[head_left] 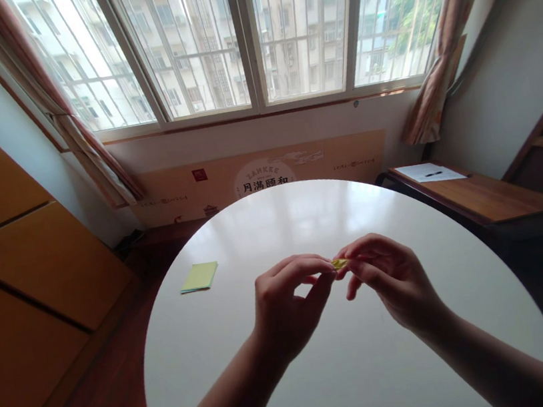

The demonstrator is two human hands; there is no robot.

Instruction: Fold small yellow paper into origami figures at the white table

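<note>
Clock is centring on the small yellow piece (339, 264), with 12 pointing toward the window (248, 38); the piece is sitting between the fingertips of both hands, above the round white table (350, 367), apparently being held clear of its surface.

Step in hand (judged): two-handed fingertip work, probably folding or shaping the piece; the next move would be calling for a light, exact pinch from each side, without crushing so small a form.

Appearance: the piece is showing a narrow, creased outline, brighter along some facets and darker in between; it is looking paper-like; fingertips are covering its ends, so I cannot tell its full shape.

Hands: the left hand (280, 303), between 8 and 9 o'clock, is pinching the near-left end with thumb and fingers drawn narrow; the right hand (403, 279), between 3 and 4 o'clock, is closing thumb and forefinger on the other end, its remaining fingers curling loosely beneath.

Farther out: a yellow-green note pad (199, 276) is lying at 9 o'clock, well apart from both hands, its lower edge showing bluish; a wooden side desk (512, 193) is standing toward 2 o'clock, bearing a white sheet (413, 173); a printed panel (172, 184) is resting below the window, around 11 o'clock.
</note>
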